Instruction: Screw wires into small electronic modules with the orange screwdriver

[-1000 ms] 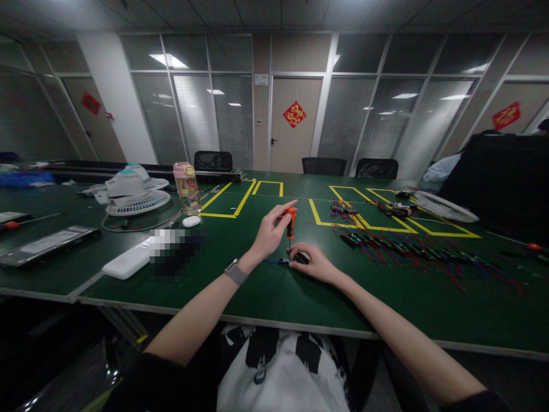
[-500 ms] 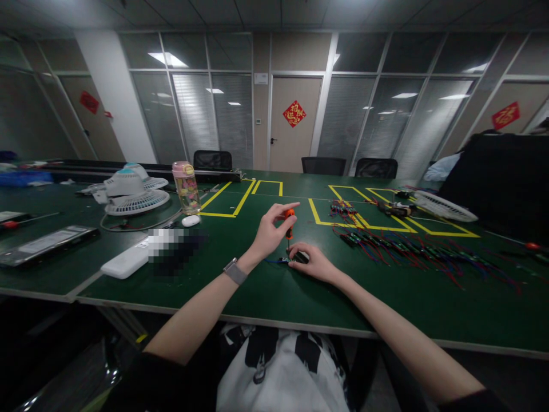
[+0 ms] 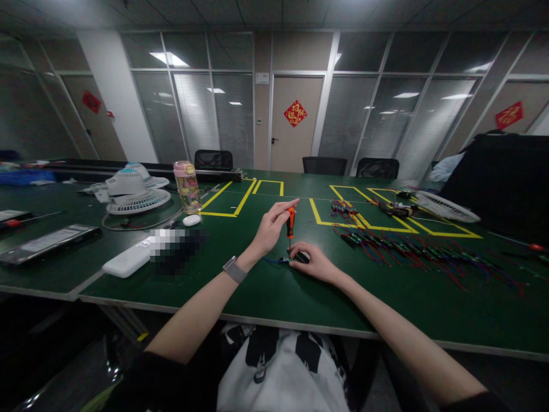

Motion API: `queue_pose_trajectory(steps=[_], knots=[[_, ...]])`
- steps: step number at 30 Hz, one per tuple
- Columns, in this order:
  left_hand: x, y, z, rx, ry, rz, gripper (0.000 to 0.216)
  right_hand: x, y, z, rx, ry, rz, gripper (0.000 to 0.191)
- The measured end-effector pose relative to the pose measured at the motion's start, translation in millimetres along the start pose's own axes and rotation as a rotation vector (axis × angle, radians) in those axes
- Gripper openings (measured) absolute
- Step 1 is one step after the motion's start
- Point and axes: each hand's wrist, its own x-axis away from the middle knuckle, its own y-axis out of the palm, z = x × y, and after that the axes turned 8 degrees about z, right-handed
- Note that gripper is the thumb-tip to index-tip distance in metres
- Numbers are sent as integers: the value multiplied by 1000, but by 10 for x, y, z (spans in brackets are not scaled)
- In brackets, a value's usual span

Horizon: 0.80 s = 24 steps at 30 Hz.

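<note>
While the right hand (image 3: 315,262) pins a small wired board (image 3: 285,260) to the green table (image 3: 266,292) at the centre of the frame, the left hand (image 3: 269,232) stands an orange-handled screwdriver (image 3: 290,223) upright on it, tip down on the board. Thumb and middle fingers are closed around the handle, and the index finger stretches out straight toward the upper right. The right hand's fingers are bent down and closed over the board's dark end, holding it flat just right of the driver's shaft.

Compared with half a second ago, more of the orange handle shows between the left fingers. The grip has rolled round it, while the tip has stayed on the same spot and the right hand has not shifted. That reads as the driver being twisted in place, a turn at a time, with the board kept steady beneath it.

A grey watch (image 3: 234,270) sits on the left wrist. Right of centre, a long spread of similar boards with red and blue wires (image 3: 407,249) lies across yellow tape outlines (image 3: 240,203). At the left of the frame stand a pink-capped bottle (image 3: 187,187), a white desk fan (image 3: 132,191), a white mouse (image 3: 191,220) and a white box (image 3: 126,263). Another person in dark clothing (image 3: 501,177) sits at the right edge.
</note>
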Motion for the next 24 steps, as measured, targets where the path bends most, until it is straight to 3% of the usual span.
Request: queue_pose_trajectory(steps=[2, 7, 12, 18, 24], knots=[[-1, 2, -7, 38, -27, -24, 35, -1, -2, -12, 1, 0, 0, 7], [-3, -6, -27, -111, 74, 69, 32, -1, -2, -5, 2, -1, 3, 7], [-22, -20, -30, 97, -69, -106, 40, 1, -1, 20, -3, -14, 3, 8], [18, -11, 50, -212, 125, 48, 33, 1, 10, 31, 0, -2, 6, 8], [3, -4, 12, 42, -28, -98, 39, 1, 8, 24, 0, -8, 2, 7]])
